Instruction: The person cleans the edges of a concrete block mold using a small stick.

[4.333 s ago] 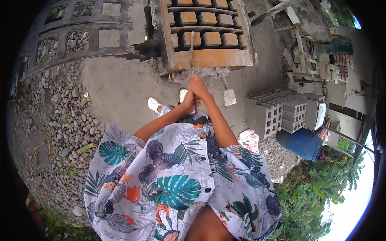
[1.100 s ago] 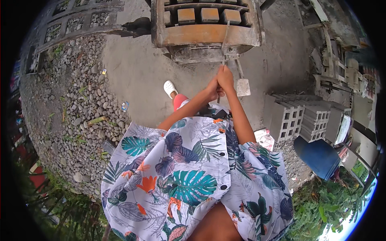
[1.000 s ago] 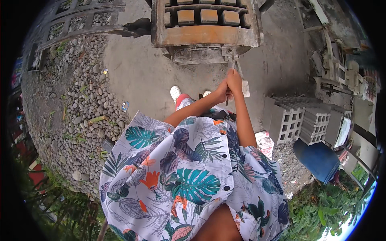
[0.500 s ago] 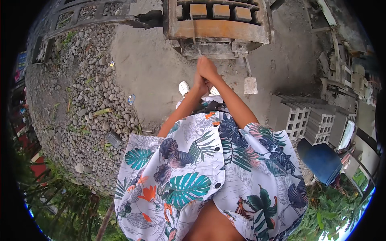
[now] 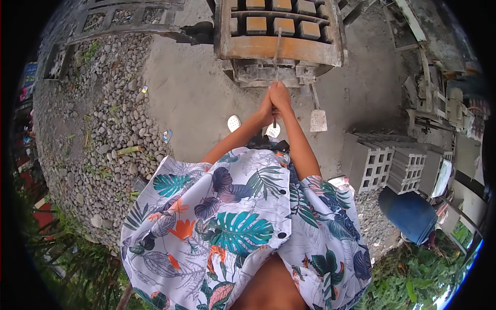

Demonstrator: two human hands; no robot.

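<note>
Both of my hands are wrapped around one long, thin rod (image 5: 277, 56), dull grey-brown, held out in front of my body. My right hand (image 5: 280, 96) is closed on it farther forward. Tucked against it, my left hand (image 5: 265, 107) grips just behind, its fingers partly hidden. A short dark end of the rod shows below the hands. Its far end reaches over the front bar of a heavy metal block mould (image 5: 281, 45). Rows of square, rust-orange metal blocks (image 5: 283, 26) stand in that mould, with dark gaps between them. Whether the rod touches the mould, I cannot tell.
A flat-ended bar (image 5: 318, 120) juts from the mould's right underside. Hollow concrete blocks (image 5: 376, 164) are stacked at right, beside a blue container (image 5: 408, 214). River stones (image 5: 121, 108) cover the left ground. My white shoes (image 5: 234, 123) stand on bare grey ground.
My hands and the rod have shifted right, and the rod's far end has swung from the left side of the mould toward its middle. More of the mould shows.
</note>
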